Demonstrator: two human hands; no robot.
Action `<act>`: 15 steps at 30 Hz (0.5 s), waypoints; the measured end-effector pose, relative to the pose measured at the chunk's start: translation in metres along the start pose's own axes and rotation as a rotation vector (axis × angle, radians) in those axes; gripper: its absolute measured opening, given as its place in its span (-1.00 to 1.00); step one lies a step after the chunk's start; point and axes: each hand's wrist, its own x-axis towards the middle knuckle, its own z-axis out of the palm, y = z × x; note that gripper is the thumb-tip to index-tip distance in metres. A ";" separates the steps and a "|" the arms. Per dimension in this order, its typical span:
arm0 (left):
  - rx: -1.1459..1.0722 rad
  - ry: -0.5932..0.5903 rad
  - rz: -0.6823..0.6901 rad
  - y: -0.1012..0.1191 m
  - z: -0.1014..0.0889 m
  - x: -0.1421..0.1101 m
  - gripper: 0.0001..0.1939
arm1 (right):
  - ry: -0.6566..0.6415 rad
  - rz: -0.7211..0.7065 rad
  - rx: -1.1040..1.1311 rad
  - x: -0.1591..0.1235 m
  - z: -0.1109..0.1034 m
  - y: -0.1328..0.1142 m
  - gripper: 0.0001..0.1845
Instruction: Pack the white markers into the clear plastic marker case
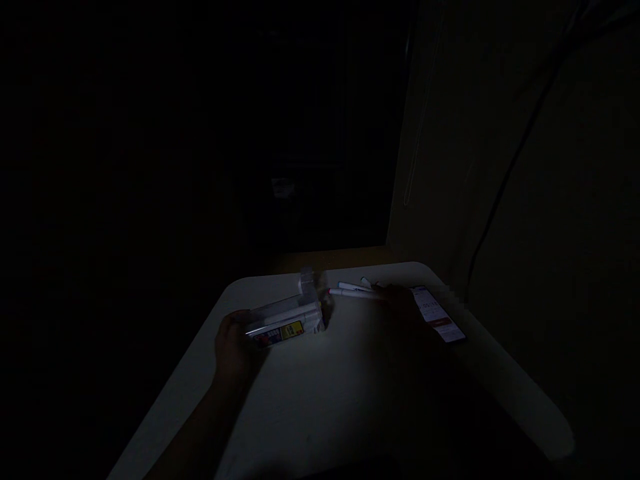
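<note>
The scene is very dark. My left hand (235, 347) grips the near end of a white marker box (285, 320) with a yellow and red label, lying on the white table (320, 393); the box's flap stands open at its far end. My right hand (400, 300) reaches toward the far edge and is closed on white markers (353, 291) that point left toward the box's open end.
A phone (439, 313) with a lit screen lies on the table just right of my right hand. A wall with a dark cable (500, 193) hanging down rises at the right. The room to the left is black.
</note>
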 end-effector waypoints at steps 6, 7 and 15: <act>-0.008 -0.027 -0.116 0.000 -0.001 0.001 -0.75 | -0.028 0.029 -0.328 0.000 0.016 -0.026 -0.48; -0.004 -0.027 -0.118 0.001 0.000 0.000 -0.75 | -0.021 0.037 -0.340 -0.001 0.019 -0.029 -0.49; 0.039 0.019 -0.112 0.008 0.004 -0.005 -0.77 | 0.048 -0.198 -0.258 -0.003 0.049 -0.029 -0.52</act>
